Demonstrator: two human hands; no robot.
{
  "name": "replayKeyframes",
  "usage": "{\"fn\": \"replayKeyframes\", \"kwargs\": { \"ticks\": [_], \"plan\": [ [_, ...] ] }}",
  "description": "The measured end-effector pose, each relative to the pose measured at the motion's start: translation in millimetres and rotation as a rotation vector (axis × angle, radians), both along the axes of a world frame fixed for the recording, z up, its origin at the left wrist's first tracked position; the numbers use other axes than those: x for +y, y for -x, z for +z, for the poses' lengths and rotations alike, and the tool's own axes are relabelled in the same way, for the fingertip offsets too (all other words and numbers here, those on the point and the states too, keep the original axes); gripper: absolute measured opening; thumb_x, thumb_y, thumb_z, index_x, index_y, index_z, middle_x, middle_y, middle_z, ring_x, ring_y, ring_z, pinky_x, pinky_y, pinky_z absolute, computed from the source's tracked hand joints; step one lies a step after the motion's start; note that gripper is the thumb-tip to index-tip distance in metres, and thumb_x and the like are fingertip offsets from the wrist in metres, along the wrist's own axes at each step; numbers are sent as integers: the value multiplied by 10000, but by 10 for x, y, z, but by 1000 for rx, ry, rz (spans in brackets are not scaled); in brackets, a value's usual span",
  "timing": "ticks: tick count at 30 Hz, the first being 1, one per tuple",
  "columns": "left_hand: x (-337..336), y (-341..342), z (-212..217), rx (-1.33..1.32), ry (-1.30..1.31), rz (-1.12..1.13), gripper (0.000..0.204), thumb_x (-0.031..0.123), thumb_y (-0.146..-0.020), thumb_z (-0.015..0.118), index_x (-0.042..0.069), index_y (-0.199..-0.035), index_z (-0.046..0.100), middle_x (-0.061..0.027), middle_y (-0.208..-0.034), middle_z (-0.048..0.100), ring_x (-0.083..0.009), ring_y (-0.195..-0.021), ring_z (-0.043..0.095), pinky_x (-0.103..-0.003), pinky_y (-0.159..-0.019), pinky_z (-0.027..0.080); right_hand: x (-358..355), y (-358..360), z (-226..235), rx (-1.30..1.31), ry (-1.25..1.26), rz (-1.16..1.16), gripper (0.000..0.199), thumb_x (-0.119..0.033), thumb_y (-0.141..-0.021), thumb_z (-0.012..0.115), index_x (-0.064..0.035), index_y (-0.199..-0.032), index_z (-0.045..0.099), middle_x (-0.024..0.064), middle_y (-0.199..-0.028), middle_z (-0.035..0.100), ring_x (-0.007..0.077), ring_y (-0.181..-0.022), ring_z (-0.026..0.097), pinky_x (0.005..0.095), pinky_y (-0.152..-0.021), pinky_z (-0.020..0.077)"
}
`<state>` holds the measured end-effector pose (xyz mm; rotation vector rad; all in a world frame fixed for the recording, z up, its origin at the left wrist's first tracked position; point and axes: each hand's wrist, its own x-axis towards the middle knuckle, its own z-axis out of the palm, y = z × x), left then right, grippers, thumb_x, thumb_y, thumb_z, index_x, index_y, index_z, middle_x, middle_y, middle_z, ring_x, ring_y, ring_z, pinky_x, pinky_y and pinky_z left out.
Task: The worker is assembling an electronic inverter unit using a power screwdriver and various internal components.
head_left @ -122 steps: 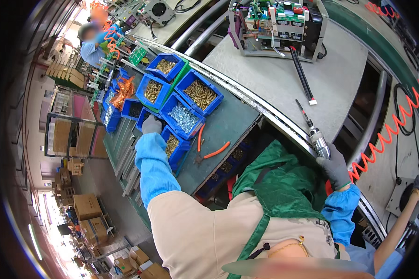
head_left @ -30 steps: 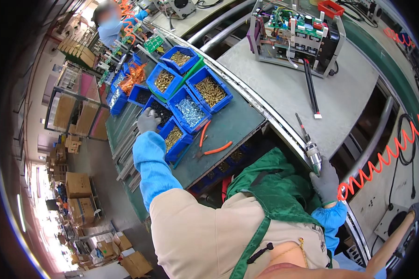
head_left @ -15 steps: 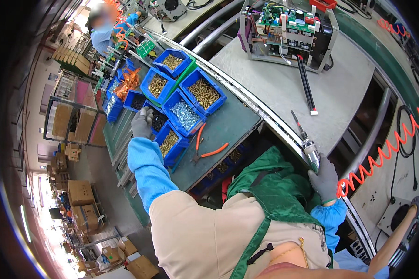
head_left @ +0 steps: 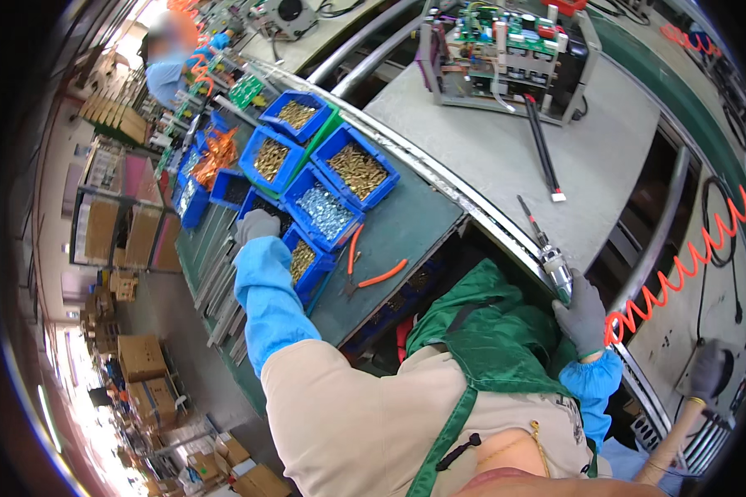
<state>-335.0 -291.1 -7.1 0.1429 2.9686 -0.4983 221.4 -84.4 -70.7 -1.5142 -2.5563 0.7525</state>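
Reaching into a dark bin [head_left: 261, 207] beside the silver-screw bin [head_left: 327, 214], the left hand [head_left: 257, 225] hides its fingers, while the right hand [head_left: 583, 313] grips a screwdriver [head_left: 547, 253] pointing toward the circuit assembly [head_left: 506, 50].

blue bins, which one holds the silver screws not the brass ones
The blue bin in the middle of the cluster, just right of the left hand; its neighbours hold brass-coloured parts.

Factory hall w/ grey floor [head_left: 153, 311]; cardboard boxes [head_left: 141, 356] stacked at left, shelving racks [head_left: 99, 219] w/ cartons, bright light at lower left, green-topped table [head_left: 406, 224].
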Motion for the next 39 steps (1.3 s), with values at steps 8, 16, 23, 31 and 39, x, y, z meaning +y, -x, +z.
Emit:
{"fn": "replayKeyframes", "kwargs": {
  "ticks": [8,16,23,31,39],
  "plan": [
    [-80,152,-6,-46,-52,-14,311,289,-811,628,287,-1115,696,-46,-1238,625,-268,-1151,584,-423,-968,457,-28,21,10,-37,-7,0,663,-211,-712,692,-71,-1310,441,176,-1056,583,364,-972,544,468,-800,469],
    [-32,116,-56,-4,59,-29,319,336,-818,612,266,-1118,694,-39,-1200,647,-275,-1169,562,-439,-953,440,-21,47,37,-101,25,-20,689,-213,-705,712,-70,-1318,432,161,-1069,586,352,-999,546,453,-818,490],
    [-530,420,-207,39,-511,-187,240,278,-849,628,115,-1013,693,-105,-1026,690,-270,-997,644,-411,-871,477,-39,35,6,-21,16,-28,663,-179,-701,695,-75,-1310,457,195,-1050,584,379,-985,543,460,-834,457],
    [-638,394,-161,-28,-1026,-185,224,128,-829,679,25,-1028,676,-106,-958,694,-188,-886,648,-306,-794,497,-28,86,63,-37,44,-40,677,-172,-701,690,-82,-1328,449,193,-1086,583,380,-1009,539,461,-854,450],
    [-623,387,-136,252,-629,-482,392,294,-921,511,22,-1193,591,-228,-1165,592,-356,-1084,553,-390,-960,414,-53,32,34,64,62,-102,601,-161,-693,714,-82,-1259,529,193,-1067,619,373,-1011,571,476,-862,465]
  ]
}}
